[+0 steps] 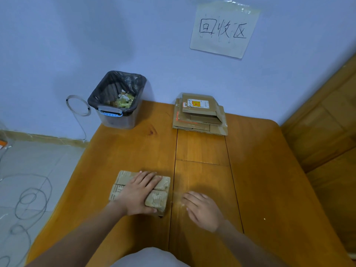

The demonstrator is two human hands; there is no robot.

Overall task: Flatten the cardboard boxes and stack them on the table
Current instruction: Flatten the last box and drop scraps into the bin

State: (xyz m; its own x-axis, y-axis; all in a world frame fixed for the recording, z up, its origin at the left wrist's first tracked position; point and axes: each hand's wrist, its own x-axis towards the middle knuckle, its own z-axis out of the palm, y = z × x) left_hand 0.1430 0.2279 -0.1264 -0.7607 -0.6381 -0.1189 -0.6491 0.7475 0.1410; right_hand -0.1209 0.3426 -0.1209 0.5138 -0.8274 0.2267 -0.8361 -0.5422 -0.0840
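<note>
Cardboard box (140,190) on counter (269,170) near edge, my left hand (137,195) pressing flat on it, fingers straight. Right hand (202,209) beside it, relaxed, holding nothing. Flattened stack (200,114) at far side.

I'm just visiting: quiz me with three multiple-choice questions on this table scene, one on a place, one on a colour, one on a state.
1. Where is the stack of flattened boxes?
A. far edge of the table, by the wall
B. on the floor
C. inside the bin

2. What colour is the liner in the bin?
A. white
B. black
C. red

3. What is the left hand doing?
A. hanging idle
B. pressing flat on the cardboard box
C. holding scissors

Answers: A, the stack sits beside the wall; B, dark bag over the rim; B, palm lies on it.
</note>
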